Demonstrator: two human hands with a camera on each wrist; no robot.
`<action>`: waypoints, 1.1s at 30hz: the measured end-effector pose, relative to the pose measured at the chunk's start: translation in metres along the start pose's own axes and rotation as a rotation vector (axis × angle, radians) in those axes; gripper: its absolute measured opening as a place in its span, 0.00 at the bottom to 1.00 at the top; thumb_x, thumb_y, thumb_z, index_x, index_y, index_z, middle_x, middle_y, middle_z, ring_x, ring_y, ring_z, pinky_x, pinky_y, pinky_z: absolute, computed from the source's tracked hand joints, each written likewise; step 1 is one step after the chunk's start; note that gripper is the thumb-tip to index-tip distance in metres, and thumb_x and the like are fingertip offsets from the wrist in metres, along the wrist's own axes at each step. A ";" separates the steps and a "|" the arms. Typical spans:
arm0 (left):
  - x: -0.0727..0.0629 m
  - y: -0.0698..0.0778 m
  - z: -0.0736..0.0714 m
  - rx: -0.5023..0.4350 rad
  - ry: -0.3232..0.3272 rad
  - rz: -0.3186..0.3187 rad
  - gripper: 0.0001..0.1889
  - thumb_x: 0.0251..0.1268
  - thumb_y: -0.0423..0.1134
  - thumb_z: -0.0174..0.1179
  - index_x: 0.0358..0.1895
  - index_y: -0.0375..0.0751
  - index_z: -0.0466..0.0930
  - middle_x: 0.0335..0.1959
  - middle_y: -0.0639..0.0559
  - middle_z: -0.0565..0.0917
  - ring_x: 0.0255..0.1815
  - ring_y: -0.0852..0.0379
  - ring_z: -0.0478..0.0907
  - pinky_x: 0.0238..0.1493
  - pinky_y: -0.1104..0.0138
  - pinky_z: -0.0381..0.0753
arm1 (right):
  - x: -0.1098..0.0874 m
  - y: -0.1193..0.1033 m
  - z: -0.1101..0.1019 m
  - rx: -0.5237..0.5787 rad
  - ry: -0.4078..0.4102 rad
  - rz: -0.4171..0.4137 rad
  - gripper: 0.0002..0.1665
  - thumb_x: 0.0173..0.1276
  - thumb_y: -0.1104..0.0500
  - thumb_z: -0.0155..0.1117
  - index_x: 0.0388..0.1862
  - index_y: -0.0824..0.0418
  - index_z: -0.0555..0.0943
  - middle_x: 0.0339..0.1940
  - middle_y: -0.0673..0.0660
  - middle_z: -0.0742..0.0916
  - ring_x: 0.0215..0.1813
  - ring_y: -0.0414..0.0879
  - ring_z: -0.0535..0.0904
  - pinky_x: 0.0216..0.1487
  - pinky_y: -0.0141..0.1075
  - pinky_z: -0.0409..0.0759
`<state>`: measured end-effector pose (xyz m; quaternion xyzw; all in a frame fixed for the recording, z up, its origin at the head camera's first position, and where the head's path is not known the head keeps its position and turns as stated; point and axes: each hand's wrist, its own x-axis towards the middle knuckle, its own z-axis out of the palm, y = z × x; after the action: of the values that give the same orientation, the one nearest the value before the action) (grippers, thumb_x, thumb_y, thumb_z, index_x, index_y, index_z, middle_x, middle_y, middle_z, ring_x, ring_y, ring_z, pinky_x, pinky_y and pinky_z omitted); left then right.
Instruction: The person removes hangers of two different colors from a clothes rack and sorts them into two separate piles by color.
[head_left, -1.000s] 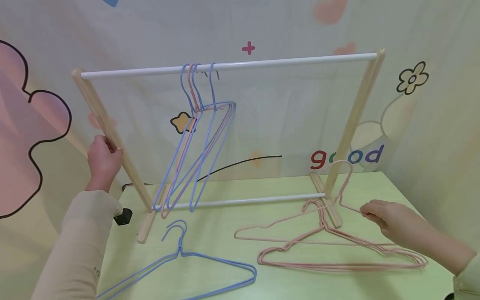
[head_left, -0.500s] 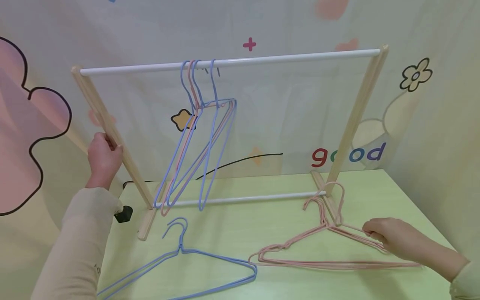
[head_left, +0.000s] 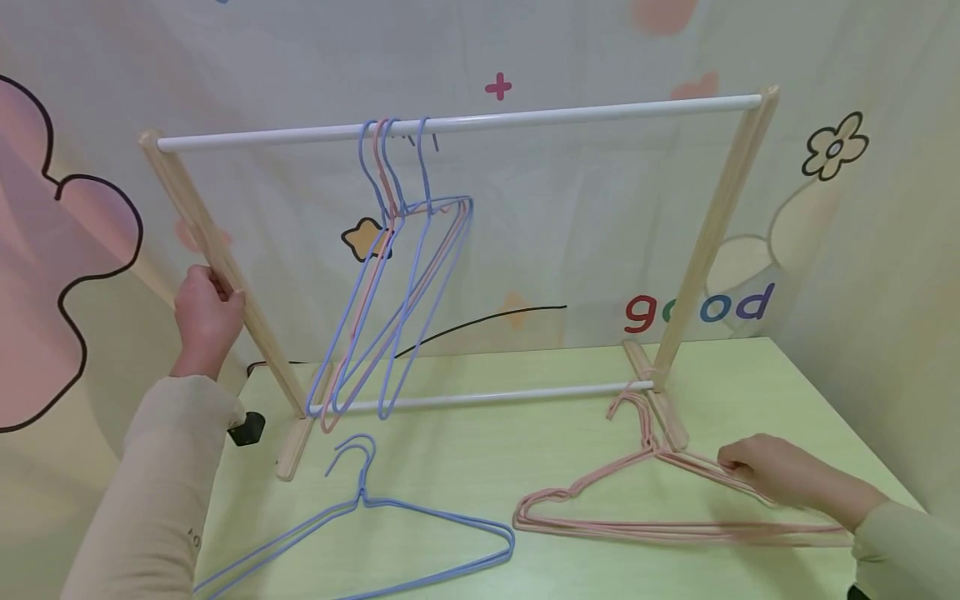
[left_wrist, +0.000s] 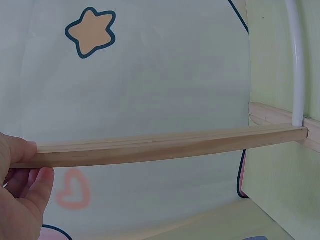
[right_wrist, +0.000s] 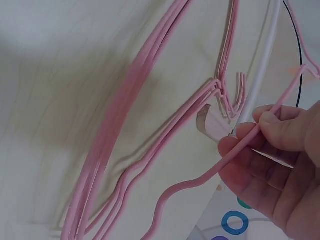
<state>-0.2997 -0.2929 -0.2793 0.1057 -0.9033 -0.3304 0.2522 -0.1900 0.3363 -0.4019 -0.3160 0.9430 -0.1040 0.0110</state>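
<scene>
My left hand (head_left: 210, 319) grips the left wooden upright of a clothes rack (head_left: 720, 208); in the left wrist view the thumb and fingers (left_wrist: 37, 195) close round that post (left_wrist: 165, 147). My right hand (head_left: 780, 471) is at the right arm of the pink hangers (head_left: 585, 485) on the table. In the right wrist view it pinches one pink wire hanger (right_wrist: 195, 182) between thumb and fingers (right_wrist: 280, 130), apart from the stacked ones (right_wrist: 120, 105). Several blue hangers (head_left: 420, 275) and a pink one hang from the rack's white top bar (head_left: 585, 114).
Blue hangers (head_left: 435, 518) lie flat on the pale green table (head_left: 465, 454), left of the pink ones. The rack's wooden feet (head_left: 294, 450) and lower white bar (head_left: 510, 398) stand behind them. A patterned curtain (head_left: 570, 242) hangs at the back.
My right hand has lowered the pink hanger from above the pile down to about its level. The rightmost hung blue hanger has swung slightly. My left hand stays on the post.
</scene>
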 end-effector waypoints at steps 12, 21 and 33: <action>-0.001 0.002 0.000 -0.008 0.002 0.011 0.18 0.60 0.33 0.47 0.50 0.25 0.60 0.42 0.33 0.69 0.41 0.41 0.67 0.40 0.55 0.69 | 0.020 0.028 0.036 0.120 -0.044 0.084 0.21 0.51 0.71 0.58 0.11 0.57 0.59 0.15 0.42 0.56 0.19 0.32 0.50 0.23 0.28 0.50; -0.001 0.002 0.000 -0.004 -0.002 0.003 0.18 0.60 0.33 0.47 0.50 0.25 0.60 0.42 0.33 0.69 0.41 0.41 0.67 0.39 0.55 0.69 | 0.025 0.032 0.043 0.098 -0.084 0.126 0.15 0.46 0.72 0.57 0.12 0.57 0.66 0.14 0.43 0.65 0.21 0.34 0.58 0.24 0.28 0.56; -0.001 0.003 -0.002 -0.001 -0.018 -0.016 0.19 0.61 0.34 0.47 0.51 0.25 0.59 0.44 0.33 0.69 0.43 0.40 0.67 0.42 0.53 0.70 | 0.025 0.035 0.044 0.112 -0.126 0.156 0.09 0.51 0.67 0.60 0.17 0.57 0.73 0.18 0.45 0.74 0.23 0.35 0.64 0.25 0.30 0.62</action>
<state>-0.2976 -0.2914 -0.2769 0.1097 -0.9046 -0.3338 0.2413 -0.2275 0.3404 -0.4509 -0.2466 0.9548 -0.1355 0.0960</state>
